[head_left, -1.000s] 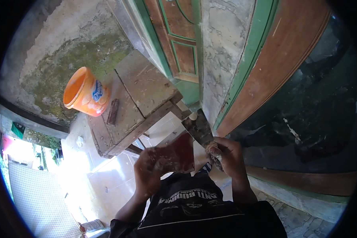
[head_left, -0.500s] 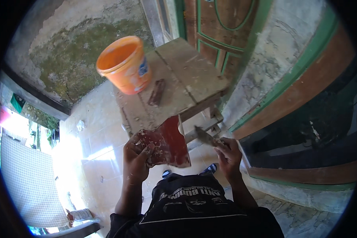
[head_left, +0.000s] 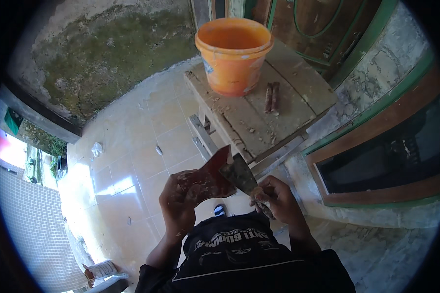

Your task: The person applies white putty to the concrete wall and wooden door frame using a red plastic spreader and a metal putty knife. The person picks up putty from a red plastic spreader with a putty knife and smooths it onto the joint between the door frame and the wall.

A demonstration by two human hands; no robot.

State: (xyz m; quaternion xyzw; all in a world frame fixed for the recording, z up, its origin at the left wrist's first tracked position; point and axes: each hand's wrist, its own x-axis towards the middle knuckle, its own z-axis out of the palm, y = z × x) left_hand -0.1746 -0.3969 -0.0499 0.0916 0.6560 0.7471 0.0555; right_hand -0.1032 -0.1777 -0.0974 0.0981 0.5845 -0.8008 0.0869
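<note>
My left hand [head_left: 178,200] grips a dark red, plaster-smeared flat piece [head_left: 214,173] by its near left end, its fingers wrapped round it. In my right hand [head_left: 276,198] is a putty knife [head_left: 239,175] with a wide grey blade, held by its crusted handle. The blade lies against or just over the red piece's right edge; whether it touches, I cannot tell. Beyond both hands, an orange bucket [head_left: 234,63] smeared with white stands on a worn wooden table [head_left: 298,73]. Two short reddish-brown bars [head_left: 272,97] lie beside the bucket, among crumbs of dried material.
A mossy, peeling wall [head_left: 117,63] rises at the far left. To the right are a green-framed window [head_left: 376,156] and a wooden door [head_left: 322,29]. Pale floor tiles [head_left: 142,146] carry a few scraps. A printed sack [head_left: 101,269] sits at lower left.
The putty knife has come left onto the red piece's edge, and the red piece has tilted. My view has turned, so the bucket and table appear farther right.
</note>
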